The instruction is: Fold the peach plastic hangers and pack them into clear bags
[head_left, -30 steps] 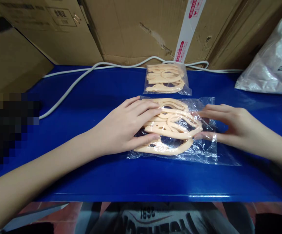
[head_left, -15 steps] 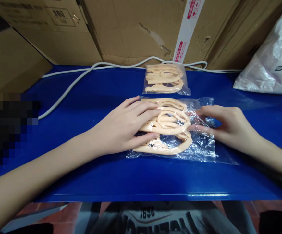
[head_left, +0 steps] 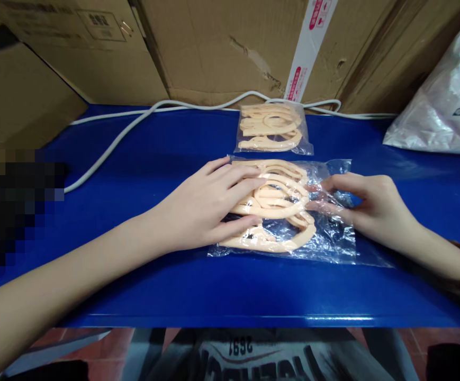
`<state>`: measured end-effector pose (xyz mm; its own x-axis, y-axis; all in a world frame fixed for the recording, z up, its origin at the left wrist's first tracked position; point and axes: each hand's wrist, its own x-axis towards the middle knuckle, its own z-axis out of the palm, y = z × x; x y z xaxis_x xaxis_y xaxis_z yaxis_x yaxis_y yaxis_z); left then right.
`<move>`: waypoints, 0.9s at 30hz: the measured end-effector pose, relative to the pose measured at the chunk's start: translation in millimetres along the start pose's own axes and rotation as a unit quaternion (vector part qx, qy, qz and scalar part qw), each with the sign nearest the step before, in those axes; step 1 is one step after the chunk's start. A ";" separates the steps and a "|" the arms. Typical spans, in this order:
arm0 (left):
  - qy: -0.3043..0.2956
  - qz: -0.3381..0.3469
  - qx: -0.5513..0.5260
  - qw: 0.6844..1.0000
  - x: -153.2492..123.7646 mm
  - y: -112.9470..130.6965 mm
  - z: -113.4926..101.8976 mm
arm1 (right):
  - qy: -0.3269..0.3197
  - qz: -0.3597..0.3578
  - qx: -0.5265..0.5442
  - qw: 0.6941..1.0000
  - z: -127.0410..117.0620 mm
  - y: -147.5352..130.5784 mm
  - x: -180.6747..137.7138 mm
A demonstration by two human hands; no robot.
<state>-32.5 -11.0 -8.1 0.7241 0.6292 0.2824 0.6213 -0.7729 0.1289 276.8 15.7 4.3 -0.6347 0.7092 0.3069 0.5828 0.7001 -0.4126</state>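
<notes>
A clear plastic bag [head_left: 333,243] of beige plastic folding clothes hangers [head_left: 281,211] lies flat on the blue tabletop in front of me. My left hand [head_left: 209,203] rests palm down over the bag's left part, its fingers stretched out and a little spread across the hangers. From the right, my right hand [head_left: 367,203] reaches in at the bag's loose end. Its thumb and fingers are bent around the right end of the middle hangers, with film over the fingertips. Glare on the plastic partly hides that grip.
Behind lies a second clear bag of beige hangers [head_left: 271,127]. A white cable [head_left: 114,145] runs along the table's back, before cardboard boxes [head_left: 214,53]. At right stands a white plastic sack [head_left: 444,100]. The blue table's [head_left: 214,291] front edge is close to my body.
The middle hangers have shifted slightly left within the bag, at the fingers of my right hand. My left hand stays spread on the bag. The whole view has drifted a little.
</notes>
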 end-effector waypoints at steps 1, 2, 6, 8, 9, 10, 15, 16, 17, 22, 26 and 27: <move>-0.002 -0.001 -0.003 1.000 0.3 -0.1 0.2 | 0.004 -0.005 0.001 1.000 0.5 -0.4 0.3; -0.004 -0.002 -0.008 1.000 0.7 0.2 0.1 | 0.003 -0.013 -0.001 1.000 -0.1 -0.8 0.8; -0.033 -0.002 -0.044 0.998 3.7 7.7 -2.1 | -0.007 -0.025 -0.030 0.999 -14.4 3.0 2.0; -0.056 0.005 -0.055 0.997 6.5 15.2 -2.7 | 0.012 -0.006 -0.080 0.997 -24.8 10.4 1.5; -0.065 0.012 -0.055 0.996 8.2 19.2 -2.4 | 0.020 0.011 -0.109 0.994 -29.3 15.4 1.0; -0.070 0.020 -0.052 0.996 10.1 23.1 -1.6 | 0.026 0.030 -0.134 0.990 -32.8 20.8 0.4; -0.069 0.041 -0.027 0.996 20.2 36.2 5.9 | 0.012 0.146 -0.064 0.987 -29.1 37.8 -1.1; -0.065 0.039 -0.026 0.997 22.2 37.9 7.2 | 0.011 0.160 -0.019 0.987 -25.6 37.0 -0.8; -0.057 0.036 -0.027 0.997 24.3 39.7 8.3 | 0.009 0.171 0.029 0.985 -22.1 34.7 -0.3; -0.016 0.049 -0.021 0.998 33.4 50.1 15.3 | 0.007 0.221 0.234 0.947 -14.3 14.3 3.5; 0.008 0.074 -0.014 0.997 35.5 53.2 25.1 | 0.059 0.246 0.330 0.910 -15.9 3.9 5.3; 0.013 0.077 -0.016 0.997 35.2 52.9 27.2 | 0.069 0.246 0.350 0.901 -15.8 2.6 5.3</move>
<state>34.0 -27.6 -17.2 0.8025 0.5003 0.3251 0.4927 -0.8630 0.1118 283.0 22.6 18.4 -0.2905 0.9566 0.0230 0.2836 0.1090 -0.9527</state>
